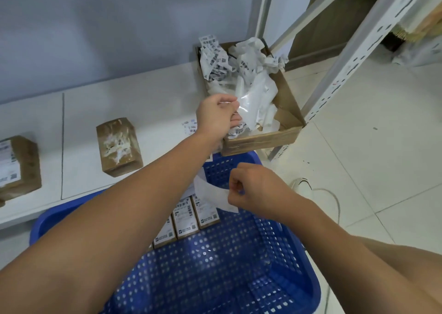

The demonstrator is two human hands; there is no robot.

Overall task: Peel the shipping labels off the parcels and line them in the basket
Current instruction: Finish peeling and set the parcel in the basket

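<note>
Head view looks down on a blue basket (275, 254) at the near edge of a white bench (148, 98). Several parcels (185, 214) stand in a row against the basket's far-left wall, their printed faces up, so the lining-up is well begun, though most of the basket floor shows bare. On the bench, a stripped parcel (118, 146) lies with torn white residue where its label was, apparently not yet put in the basket; at the far left edge another parcel (18, 165) has its label on, so at least that one is left to peel. A cardboard box (287, 112) at the far right of the bench is heaped with crumpled labels (216, 57) and backing scraps. The left hand (215, 117) reaches over the box's near corner, fingers curled, pinching a glossy, see-through sheet (253, 100) that trails into the box; it looks about to be dropped there. The right hand (253, 189) hovers above the basket's far side, fingers curled in, pinching one end of a curling white strip (210, 191) that bends leftwards, probably another peeled piece bound for the box.
</note>
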